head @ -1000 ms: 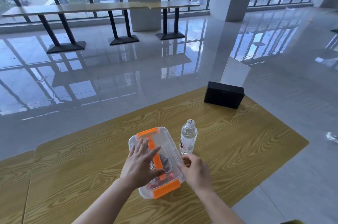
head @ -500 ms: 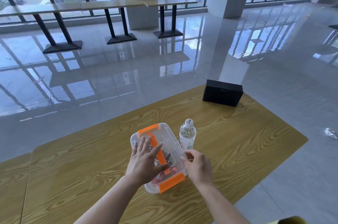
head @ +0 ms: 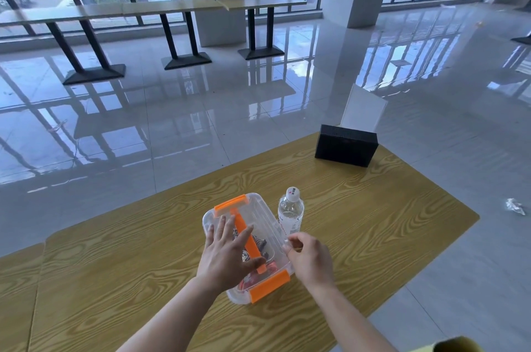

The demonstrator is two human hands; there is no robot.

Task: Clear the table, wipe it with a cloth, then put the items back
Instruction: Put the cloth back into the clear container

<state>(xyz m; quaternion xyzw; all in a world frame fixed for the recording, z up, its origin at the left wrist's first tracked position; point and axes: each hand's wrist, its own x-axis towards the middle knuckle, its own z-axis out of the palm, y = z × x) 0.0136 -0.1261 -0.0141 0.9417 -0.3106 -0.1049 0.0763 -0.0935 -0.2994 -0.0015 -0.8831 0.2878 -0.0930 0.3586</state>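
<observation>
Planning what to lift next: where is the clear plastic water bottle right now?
In the head view, the clear plastic water bottle stands upright on the wooden table, just right of the clear orange-latched box, beyond the right hand.

left hand [head: 228, 255]: flat, fingers spread | right hand [head: 311, 258]: loosely curled

The left hand [head: 227, 257] lay flat on the box [head: 258, 216] lid; the right hand [head: 311, 258] touched its side, beside a bottle [head: 290, 212] on the tabletop [head: 373, 225].
</observation>
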